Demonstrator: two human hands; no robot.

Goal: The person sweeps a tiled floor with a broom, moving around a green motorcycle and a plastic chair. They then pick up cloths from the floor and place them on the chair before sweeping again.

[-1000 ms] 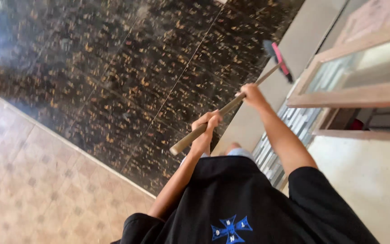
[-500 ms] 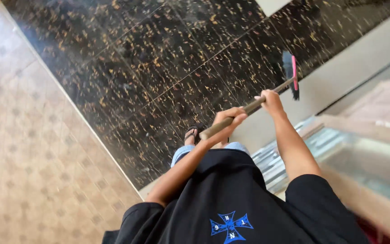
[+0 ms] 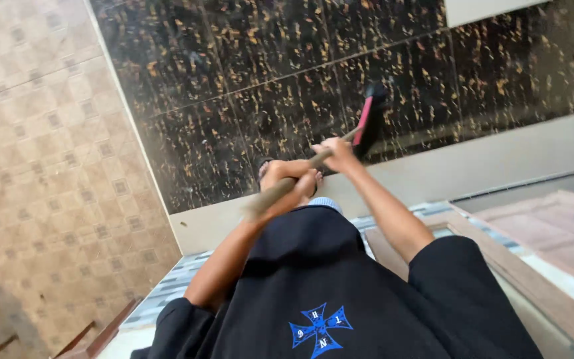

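Both my hands grip the wooden handle of a broom. My left hand holds it near its upper end, close to my body. My right hand holds it lower down, nearer the head. The pink-backed broom head with dark bristles rests on the black, gold-flecked floor tiles, just beyond a grey strip of floor. A sandalled foot shows below my hands. My black shirt fills the bottom of the view.
Beige patterned tiles cover the left side. A wooden frame with a pane stands at the lower right beside a band of small grey-blue tiles. Wooden pieces show at the bottom left.
The view has swung round to the right. The broom head has moved left across the black tiles, and my hands have drawn closer together and nearer to my body.
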